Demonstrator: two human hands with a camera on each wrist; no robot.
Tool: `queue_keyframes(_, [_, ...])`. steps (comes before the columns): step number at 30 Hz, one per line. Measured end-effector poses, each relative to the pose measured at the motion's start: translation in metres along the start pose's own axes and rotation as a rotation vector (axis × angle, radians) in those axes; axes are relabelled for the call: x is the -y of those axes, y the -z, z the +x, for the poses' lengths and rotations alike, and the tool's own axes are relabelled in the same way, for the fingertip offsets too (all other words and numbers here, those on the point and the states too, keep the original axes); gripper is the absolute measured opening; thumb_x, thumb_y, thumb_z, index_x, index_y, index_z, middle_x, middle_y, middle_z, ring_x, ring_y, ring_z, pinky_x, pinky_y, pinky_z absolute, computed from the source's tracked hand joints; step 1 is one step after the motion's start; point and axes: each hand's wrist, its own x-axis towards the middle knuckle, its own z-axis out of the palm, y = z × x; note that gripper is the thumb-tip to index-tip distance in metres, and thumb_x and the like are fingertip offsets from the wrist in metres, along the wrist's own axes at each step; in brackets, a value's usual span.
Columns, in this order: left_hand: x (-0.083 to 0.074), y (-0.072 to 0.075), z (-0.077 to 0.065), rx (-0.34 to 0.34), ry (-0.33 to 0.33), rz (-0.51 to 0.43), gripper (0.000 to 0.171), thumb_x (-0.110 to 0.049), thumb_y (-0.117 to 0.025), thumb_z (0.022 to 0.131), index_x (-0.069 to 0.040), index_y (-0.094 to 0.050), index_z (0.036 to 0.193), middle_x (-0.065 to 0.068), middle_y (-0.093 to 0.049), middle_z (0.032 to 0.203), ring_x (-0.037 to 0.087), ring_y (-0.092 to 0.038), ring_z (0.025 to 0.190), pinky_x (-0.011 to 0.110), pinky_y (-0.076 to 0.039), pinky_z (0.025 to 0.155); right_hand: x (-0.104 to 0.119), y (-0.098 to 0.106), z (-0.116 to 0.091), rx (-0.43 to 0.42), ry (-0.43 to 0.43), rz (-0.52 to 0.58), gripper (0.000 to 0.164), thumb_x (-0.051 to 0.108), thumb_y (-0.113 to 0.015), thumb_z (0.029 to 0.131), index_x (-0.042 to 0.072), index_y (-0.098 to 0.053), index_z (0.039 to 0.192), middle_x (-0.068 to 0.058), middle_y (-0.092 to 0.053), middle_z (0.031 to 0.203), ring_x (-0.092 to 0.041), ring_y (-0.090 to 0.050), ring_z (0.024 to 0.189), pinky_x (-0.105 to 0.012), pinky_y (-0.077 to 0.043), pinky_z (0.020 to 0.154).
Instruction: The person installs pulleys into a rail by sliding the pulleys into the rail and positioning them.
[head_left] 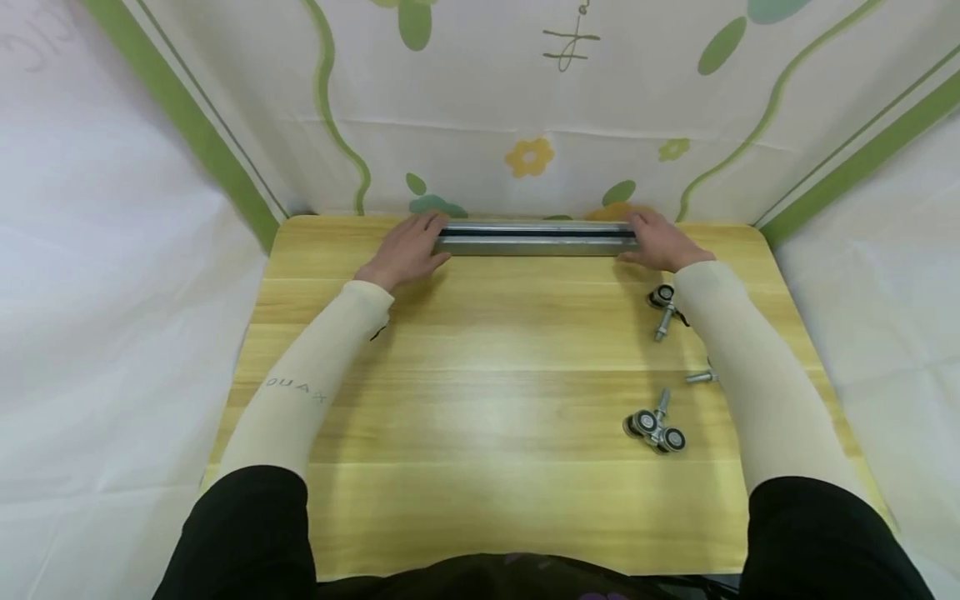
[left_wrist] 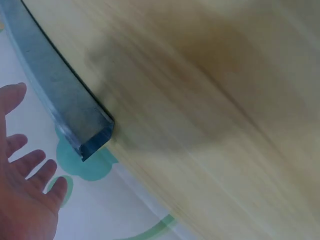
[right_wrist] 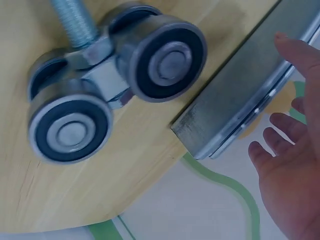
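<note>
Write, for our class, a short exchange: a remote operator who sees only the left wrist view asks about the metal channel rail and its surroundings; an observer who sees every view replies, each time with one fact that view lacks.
Operator: I see one end of the metal channel rail beside the left hand. Where is the right hand?
Observer: At the rail's opposite end.
Operator: Does anything else lie on the wood-grain tabletop?
Observer: Yes, roller trolleys with threaded bolts, over on the person's right side.
</note>
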Motion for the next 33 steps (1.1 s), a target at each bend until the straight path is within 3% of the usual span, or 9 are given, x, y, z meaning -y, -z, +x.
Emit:
queue_keyframes(9, [-0.013,-0.004,0.025,0.099,0.004,0.031,0.071,-0.039,-0.053,0.098,-0.005,-0.026,0.154,0.018,-0.029,0.159,0.035,-0.024,0.145,0.049,-0.021,0.119,-0.007,0.000,-0.001,0.077,-0.058,0.030,0.084,0.027,-0.064,0.092,-0.005,-0.017,0.154,-0.038,-0.018,0.153,-0.056,-0.020,0.137,-0.064,-0.021,0.112])
queue_keyframes(16, [-0.020,-0.004,0.035,0.167,0.012,0.034,0.071,-0.036,-0.052,0.099,-0.005,-0.023,0.156,0.017,-0.025,0.160,0.034,-0.022,0.146,0.048,-0.019,0.119,-0.013,-0.002,-0.001,0.097,-0.059,0.034,0.082,0.016,-0.066,0.091,-0.005,-0.018,0.154,-0.039,-0.020,0.152,-0.057,-0.022,0.136,-0.065,-0.021,0.112])
queue_keyframes(21, [-0.025,-0.005,0.037,0.170,0.021,0.004,0.071,-0.032,-0.053,0.099,-0.004,-0.022,0.156,0.018,-0.026,0.160,0.035,-0.023,0.146,0.048,-0.020,0.119,-0.009,-0.001,-0.002,0.060,-0.056,0.011,0.079,0.009,-0.070,0.087,-0.007,-0.026,0.150,-0.040,-0.026,0.148,-0.056,-0.028,0.132,-0.064,-0.026,0.111])
queue_keyframes(27, [-0.028,-0.010,0.037,0.148,0.017,0.048,0.070,-0.025,-0.057,0.097,-0.001,-0.024,0.154,0.021,-0.031,0.156,0.037,-0.027,0.143,0.044,-0.021,0.119,-0.011,-0.006,0.000,0.023,-0.045,-0.026,0.072,0.005,-0.071,0.084,-0.011,-0.035,0.144,-0.039,-0.033,0.144,-0.054,-0.036,0.128,-0.062,-0.032,0.107])
queue_keyframes(33, [-0.029,-0.011,0.037,0.137,0.036,0.101,0.054,-0.012,-0.054,0.097,0.002,-0.036,0.146,0.022,-0.042,0.147,0.035,-0.038,0.137,0.041,-0.029,0.116,-0.017,-0.008,0.003,0.044,-0.026,-0.039,0.068,0.006,-0.069,0.086,-0.013,-0.035,0.142,-0.039,-0.040,0.138,-0.053,-0.042,0.123,-0.061,-0.036,0.105])
